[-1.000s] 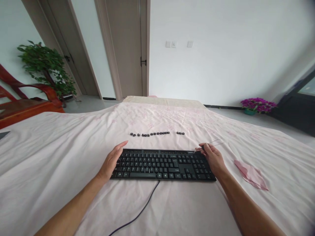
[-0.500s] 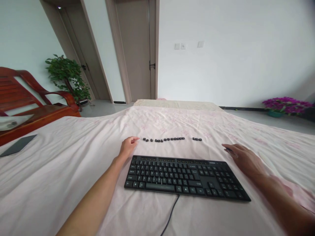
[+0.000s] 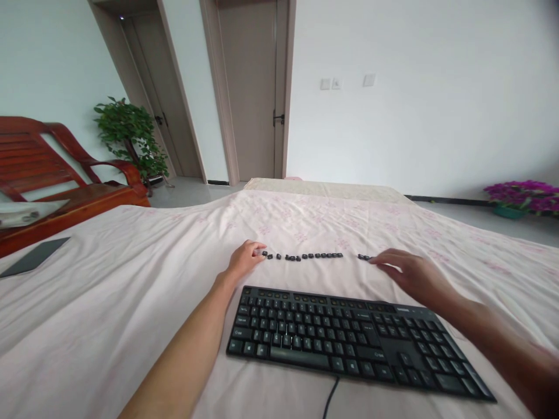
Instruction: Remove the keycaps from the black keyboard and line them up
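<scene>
My left hand rests at the left end of a broken row of small black keycaps on the cloth. Its thumb and index finger close around the leftmost keycap. My right hand reaches in from the right, fingers stretched out and thumb apart. Its fingertips touch the right end of a short separate group of keycaps, partly covering it. Nearer to me lies a black computer keyboard, slanting down to the right, below both hands. Pale or bare spots show among its middle keys.
A pale pink flowered cloth covers the wide surface, with folds throughout. The keyboard's cable runs toward me. A dark flat object lies at far left. Beyond stand a wooden bench, a leafy plant and purple flowers.
My right hand has moved left, from beside the keyboard to the right-hand keycaps. My left fingers have come to the leftmost keycap. The view has shifted, and the keyboard appears more slanted.
</scene>
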`<state>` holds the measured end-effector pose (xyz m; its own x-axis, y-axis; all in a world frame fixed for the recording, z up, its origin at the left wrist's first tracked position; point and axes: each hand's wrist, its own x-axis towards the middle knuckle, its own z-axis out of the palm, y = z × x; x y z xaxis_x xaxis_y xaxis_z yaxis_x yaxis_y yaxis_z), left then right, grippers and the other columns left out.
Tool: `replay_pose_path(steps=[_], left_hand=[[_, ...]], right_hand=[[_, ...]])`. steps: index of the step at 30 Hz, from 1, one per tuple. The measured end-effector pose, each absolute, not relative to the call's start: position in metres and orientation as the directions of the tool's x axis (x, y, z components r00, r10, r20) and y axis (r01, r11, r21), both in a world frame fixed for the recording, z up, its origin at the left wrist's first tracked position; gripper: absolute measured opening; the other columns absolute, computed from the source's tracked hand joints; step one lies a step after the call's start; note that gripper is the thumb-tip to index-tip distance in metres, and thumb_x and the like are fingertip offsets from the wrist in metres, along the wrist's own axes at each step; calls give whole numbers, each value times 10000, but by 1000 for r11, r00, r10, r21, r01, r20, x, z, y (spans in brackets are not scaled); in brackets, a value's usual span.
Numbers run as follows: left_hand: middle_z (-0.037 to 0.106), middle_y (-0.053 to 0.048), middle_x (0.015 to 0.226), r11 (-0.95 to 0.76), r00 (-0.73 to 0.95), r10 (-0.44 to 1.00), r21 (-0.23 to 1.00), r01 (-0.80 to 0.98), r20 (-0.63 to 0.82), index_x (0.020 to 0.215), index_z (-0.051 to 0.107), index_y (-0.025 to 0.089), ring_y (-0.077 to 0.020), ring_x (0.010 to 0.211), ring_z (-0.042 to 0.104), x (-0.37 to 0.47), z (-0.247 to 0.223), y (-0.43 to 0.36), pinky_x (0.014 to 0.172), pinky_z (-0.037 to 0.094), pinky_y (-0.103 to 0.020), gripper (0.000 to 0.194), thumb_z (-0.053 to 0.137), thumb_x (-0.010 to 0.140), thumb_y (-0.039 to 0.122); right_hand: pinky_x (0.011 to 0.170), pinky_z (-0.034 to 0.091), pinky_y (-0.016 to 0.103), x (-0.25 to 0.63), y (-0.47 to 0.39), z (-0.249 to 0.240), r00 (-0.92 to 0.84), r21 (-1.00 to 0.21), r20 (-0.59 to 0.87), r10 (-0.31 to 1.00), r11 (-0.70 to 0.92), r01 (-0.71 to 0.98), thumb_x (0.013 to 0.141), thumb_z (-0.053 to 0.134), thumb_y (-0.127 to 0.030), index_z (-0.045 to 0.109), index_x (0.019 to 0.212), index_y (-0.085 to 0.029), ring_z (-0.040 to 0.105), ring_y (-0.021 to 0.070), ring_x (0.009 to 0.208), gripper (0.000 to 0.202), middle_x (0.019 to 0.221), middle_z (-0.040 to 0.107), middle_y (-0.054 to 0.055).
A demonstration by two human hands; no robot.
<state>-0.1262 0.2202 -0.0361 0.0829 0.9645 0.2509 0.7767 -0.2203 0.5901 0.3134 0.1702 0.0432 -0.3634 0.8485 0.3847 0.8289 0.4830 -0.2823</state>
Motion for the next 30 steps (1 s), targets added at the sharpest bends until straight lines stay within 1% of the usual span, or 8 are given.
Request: replay_pose_path(steps=[2, 4, 6, 8, 13, 17, 25, 30], left_hand=[[614, -22, 1006, -233, 103, 964, 587, 775, 247, 1011, 718, 252, -128, 773, 598, -126, -36, 218, 758, 473, -249, 271, 666, 746, 272], [617, -21, 975, -230, 93, 964, 599, 767, 251, 943, 728, 237, -130, 775, 599, -126, -35, 217, 748, 473, -246, 202, 654, 756, 248], [620, -21, 951, -231, 75, 960, 616, 753, 268, 908, 728, 224, -129, 778, 601, -127, -35, 216, 745, 472, -242, 167, 638, 767, 229], [624, -19, 931, -240, 65, 955, 629, 740, 288, 905, 728, 219, -129, 778, 601, -128, -36, 215, 745, 471, -240, 163, 630, 775, 225], [637, -23, 930, -274, 85, 947, 643, 715, 309, 920, 736, 219, -137, 791, 608, -132, -39, 215, 769, 473, -247, 173, 625, 788, 229], [643, -30, 948, -289, 93, 942, 640, 712, 322, 934, 736, 222, -147, 830, 620, -134, -38, 216, 794, 476, -253, 174, 625, 802, 241], [657, -25, 970, -295, 123, 944, 612, 733, 308, 940, 735, 236, -157, 858, 626, -133, -35, 217, 779, 475, -248, 170, 619, 819, 265], [663, -25, 975, -269, 111, 950, 588, 762, 291, 938, 735, 245, -162, 847, 629, -131, -33, 217, 769, 474, -253, 170, 630, 815, 298]], right_hand=[[844, 476, 372, 246, 175, 53, -466, -367, 362, 807, 583, 724, 873, 544, -366, 745, 903, -293, 631, 244, 931, 216, 977, 715, 43], [873, 461, 363, 186, 183, 55, -592, -385, 344, 729, 685, 619, 893, 552, -319, 747, 916, -286, 619, 227, 944, 199, 958, 718, 39], [882, 441, 345, 140, 194, 49, -685, -349, 352, 637, 769, 536, 911, 550, -277, 753, 905, -268, 614, 207, 933, 203, 939, 722, 38], [890, 419, 335, 108, 207, 40, -726, -276, 357, 588, 809, 519, 922, 548, -259, 757, 920, -261, 603, 198, 939, 209, 959, 720, 38], [862, 380, 344, 70, 229, 17, -729, -130, 326, 602, 792, 596, 901, 585, -256, 763, 931, -287, 546, 219, 984, 184, 1023, 705, 27], [852, 356, 362, 60, 237, 9, -704, -40, 263, 659, 737, 675, 875, 608, -243, 764, 936, -285, 510, 252, 1024, 173, 1046, 702, 34], [810, 349, 357, 53, 241, 4, -684, 31, 197, 702, 693, 720, 916, 536, -266, 741, 996, -260, 509, 267, 1005, 220, 1032, 700, 64], [814, 356, 353, 49, 240, 0, -659, 12, 193, 727, 669, 743, 917, 533, -268, 735, 1006, -235, 512, 269, 1016, 223, 1045, 693, 77]])
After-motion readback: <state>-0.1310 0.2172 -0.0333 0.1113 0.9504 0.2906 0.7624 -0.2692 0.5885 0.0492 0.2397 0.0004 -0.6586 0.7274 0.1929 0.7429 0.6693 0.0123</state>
